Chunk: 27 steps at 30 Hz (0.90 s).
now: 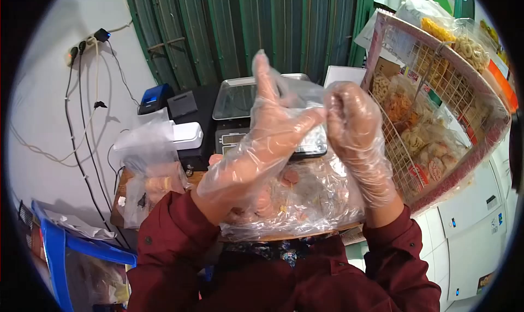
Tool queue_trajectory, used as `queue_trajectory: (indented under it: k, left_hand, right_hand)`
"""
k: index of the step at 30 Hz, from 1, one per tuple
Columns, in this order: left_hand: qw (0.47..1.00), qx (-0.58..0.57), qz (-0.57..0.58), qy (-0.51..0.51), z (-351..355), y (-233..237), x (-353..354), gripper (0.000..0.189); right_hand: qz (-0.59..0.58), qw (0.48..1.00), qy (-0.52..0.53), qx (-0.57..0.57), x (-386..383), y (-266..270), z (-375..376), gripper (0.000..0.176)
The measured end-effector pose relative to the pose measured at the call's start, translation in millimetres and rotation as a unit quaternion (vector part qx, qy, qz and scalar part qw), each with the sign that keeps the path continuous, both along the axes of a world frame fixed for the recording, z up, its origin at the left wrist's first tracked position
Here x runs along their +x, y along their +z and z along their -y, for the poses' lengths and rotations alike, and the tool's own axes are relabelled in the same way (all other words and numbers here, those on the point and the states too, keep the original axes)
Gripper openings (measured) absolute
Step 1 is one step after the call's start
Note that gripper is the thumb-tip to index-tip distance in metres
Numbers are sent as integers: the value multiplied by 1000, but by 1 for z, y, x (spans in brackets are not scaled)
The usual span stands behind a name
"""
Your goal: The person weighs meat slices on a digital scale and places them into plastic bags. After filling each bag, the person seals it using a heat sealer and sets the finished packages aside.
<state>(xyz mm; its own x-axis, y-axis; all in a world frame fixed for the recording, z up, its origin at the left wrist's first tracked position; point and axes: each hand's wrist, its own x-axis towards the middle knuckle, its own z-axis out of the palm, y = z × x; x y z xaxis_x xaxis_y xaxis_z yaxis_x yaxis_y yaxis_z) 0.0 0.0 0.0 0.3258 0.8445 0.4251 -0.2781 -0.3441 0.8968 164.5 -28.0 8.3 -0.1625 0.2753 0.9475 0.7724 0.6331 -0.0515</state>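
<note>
Both hands wear clear plastic gloves. My left hand [262,137] is raised above the table with a finger pointing up and the thumb stretched toward the right hand. My right hand [355,115] is closed, its fingers curled on thin clear plastic [305,93] that stretches across to the left glove. Below the hands, crumpled clear plastic [322,203] lies on the table, with a round pink piece [290,176] on it. Behind the hands are a metal tray [234,100] and a scale [314,148], partly hidden.
A wire rack [393,143] holding bagged snacks [401,102] stands at the right. At the left are a white box [187,135], a blue-black device [155,98], a plastic bag with rolled pieces [158,184], wall cables and a blue chair [57,257]. Green metal shutters [218,33] form the back.
</note>
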Motion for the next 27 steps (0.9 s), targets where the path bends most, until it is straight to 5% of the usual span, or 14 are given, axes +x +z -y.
queue_trajectory:
  k: [3,5,6,7,9,12,15,18,20,21,25,27]
  left_hand:
    - [990,70,9,122,-21,4,-12,114]
    - [825,453,-63,334,-56,-3,-31,108]
    - [785,437,-170,405,-50,5,-42,98]
    - [723,484,-265,416,-36,20,-54,63]
    - [715,473,-320,403,-67,3,-62,25]
    - [763,471,-254,364,-84,-6,-74,9]
    - [782,421,-313,338,-80,-2,-82,9]
    - [760,451,-276,378,-91,-11,-87,11]
    - [767,432,-292,375,-97,-13,-92,12]
    - [771,412,-308,374,-98,-14,-94,12]
    - [746,435,-347,365,-105,-25,-99,11]
    - [768,414,-299,386,-112,-33,-102,10]
  right_hand:
    - [48,995,-2,83,-17,3,-13,13]
    - [83,989,-6,121,-25,-2,-25,15]
    - [59,987,13,152,-32,-6,-36,21]
    - [58,987,15,147,-34,-7,-42,21]
    - [95,982,18,162,-38,-8,-56,20]
    - [89,990,53,100,-46,-10,-61,20]
    - [69,995,64,21,-49,-16,-59,26]
    - [109,988,-57,-93,-46,-20,-62,31]
    - [12,948,-127,-290,-41,-18,-73,30]
    - [12,948,-129,-291,-38,-20,-81,30]
    - [-146,899,-53,-409,-24,-36,-114,26]
    - [-256,856,125,-431,-20,-46,-123,21]
